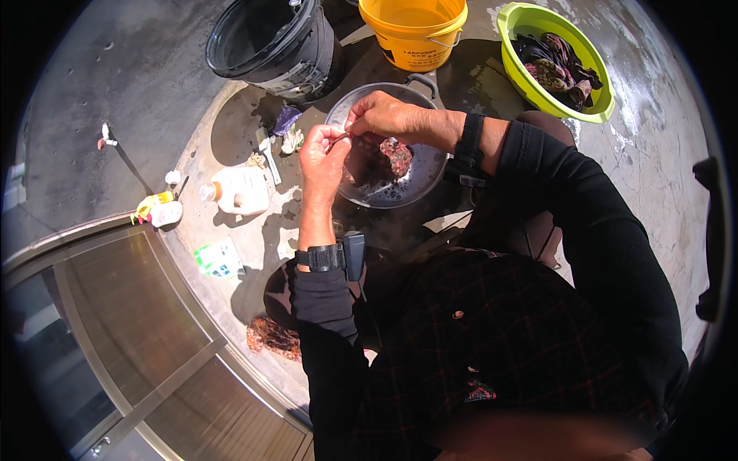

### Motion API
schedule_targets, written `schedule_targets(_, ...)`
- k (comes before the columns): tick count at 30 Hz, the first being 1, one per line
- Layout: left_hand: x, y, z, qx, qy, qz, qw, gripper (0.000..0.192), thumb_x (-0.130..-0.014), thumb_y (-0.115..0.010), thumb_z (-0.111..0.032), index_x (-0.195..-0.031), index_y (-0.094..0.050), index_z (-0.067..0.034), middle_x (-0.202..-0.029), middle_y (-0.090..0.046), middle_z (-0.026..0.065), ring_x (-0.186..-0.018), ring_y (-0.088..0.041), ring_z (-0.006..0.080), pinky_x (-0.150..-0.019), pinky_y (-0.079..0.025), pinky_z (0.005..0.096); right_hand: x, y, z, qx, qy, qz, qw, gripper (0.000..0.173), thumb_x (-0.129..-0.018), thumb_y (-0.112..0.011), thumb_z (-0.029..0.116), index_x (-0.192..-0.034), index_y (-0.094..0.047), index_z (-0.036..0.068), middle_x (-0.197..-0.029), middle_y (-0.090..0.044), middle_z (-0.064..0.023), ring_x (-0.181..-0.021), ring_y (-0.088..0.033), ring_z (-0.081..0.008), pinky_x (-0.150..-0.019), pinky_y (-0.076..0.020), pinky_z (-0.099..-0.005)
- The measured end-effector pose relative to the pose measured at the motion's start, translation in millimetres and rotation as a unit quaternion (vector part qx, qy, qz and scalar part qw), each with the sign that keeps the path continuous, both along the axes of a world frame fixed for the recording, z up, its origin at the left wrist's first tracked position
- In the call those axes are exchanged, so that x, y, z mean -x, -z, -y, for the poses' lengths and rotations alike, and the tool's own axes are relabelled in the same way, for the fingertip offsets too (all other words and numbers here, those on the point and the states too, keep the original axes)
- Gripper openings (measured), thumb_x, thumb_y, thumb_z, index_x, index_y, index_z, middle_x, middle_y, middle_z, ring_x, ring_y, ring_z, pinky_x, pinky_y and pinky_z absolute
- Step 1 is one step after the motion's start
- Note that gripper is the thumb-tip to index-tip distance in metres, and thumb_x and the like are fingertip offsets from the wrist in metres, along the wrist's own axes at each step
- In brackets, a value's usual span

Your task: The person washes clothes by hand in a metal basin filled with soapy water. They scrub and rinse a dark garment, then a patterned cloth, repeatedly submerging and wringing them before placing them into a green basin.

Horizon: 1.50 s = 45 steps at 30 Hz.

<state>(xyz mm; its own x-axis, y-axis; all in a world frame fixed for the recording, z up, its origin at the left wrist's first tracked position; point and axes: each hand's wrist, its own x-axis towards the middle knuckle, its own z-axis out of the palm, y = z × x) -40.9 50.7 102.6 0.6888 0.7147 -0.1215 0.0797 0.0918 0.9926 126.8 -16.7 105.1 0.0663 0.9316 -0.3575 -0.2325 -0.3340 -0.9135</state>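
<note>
A dark cloth with a red pattern hangs and lies bunched in a round metal basin that has a dark handle. Soapy bubbles dot the basin's bottom. Above its left rim, my left hand pinches an edge of the cloth between thumb and fingers. Close beside it, my right hand grips the same edge, its fingertips almost meeting the left ones. Part of the cloth is hidden beneath my right hand and in shadow.
Behind the basin stand a black bucket, a yellow bucket and a green tub holding dark clothes. To the left are a white jug, a brush, small bottles and a green-white packet. A glazed metal-framed door borders the lower left.
</note>
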Motion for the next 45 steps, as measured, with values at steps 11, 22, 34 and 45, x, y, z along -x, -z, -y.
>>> schedule_targets(11, 1, 1, 0, 0.025, -0.040, -0.024, 0.999, 0.019, -0.083, -0.064, 0.004, -0.100, -0.061, -0.002, -0.091, -0.062, -0.0007, -0.079, -0.056, 0.0059, -0.074, -0.045, 0.0197, -1, 4, -5, 0.026, 0.008, -0.006, 1.000, 0.008, -0.080, -0.067, 0.004, -0.087, -0.068, 0.002, -0.077, -0.065, -0.0040, -0.066, -0.058, -0.0125, -0.058, -0.0478, -0.0280)
schedule_targets(22, 0, 1, -3, -0.063, -0.058, -0.023, 0.996, 0.021, -0.079, -0.069, 0.000, -0.093, -0.055, -0.006, -0.090, -0.056, -0.0010, -0.080, -0.053, 0.0081, -0.076, -0.045, 0.0227, -6, -4, -3, -0.005, -0.050, -0.022, 0.999, 0.005, -0.083, -0.063, 0.001, -0.086, -0.066, 0.001, -0.075, -0.064, -0.0039, -0.068, -0.061, -0.0114, -0.061, -0.0506, -0.0255)
schedule_targets(34, 0, -2, -2, -0.304, -0.077, -0.110, 0.943, 0.019, -0.076, -0.069, -0.001, -0.079, -0.050, -0.004, -0.072, -0.052, 0.0024, -0.065, -0.049, 0.0128, -0.062, -0.042, 0.0267, -2, 2, -7, -0.018, -0.008, -0.039, 0.999, 0.005, -0.080, -0.067, 0.001, -0.084, -0.067, 0.003, -0.072, -0.062, -0.0020, -0.060, -0.058, -0.0117, -0.053, -0.0474, -0.0272)
schedule_targets(45, -2, 10, -2, -0.154, -0.046, -0.050, 0.986, 0.009, -0.084, -0.063, 0.003, -0.092, -0.063, -0.001, -0.082, -0.060, -0.0025, -0.072, -0.053, 0.0027, -0.066, -0.044, 0.0190, 5, 4, -6, 0.003, 0.037, -0.024, 0.999, 0.010, -0.078, -0.064, -0.001, -0.087, -0.060, 0.003, -0.077, -0.062, -0.0061, -0.063, -0.058, -0.0154, -0.054, -0.0483, -0.0295)
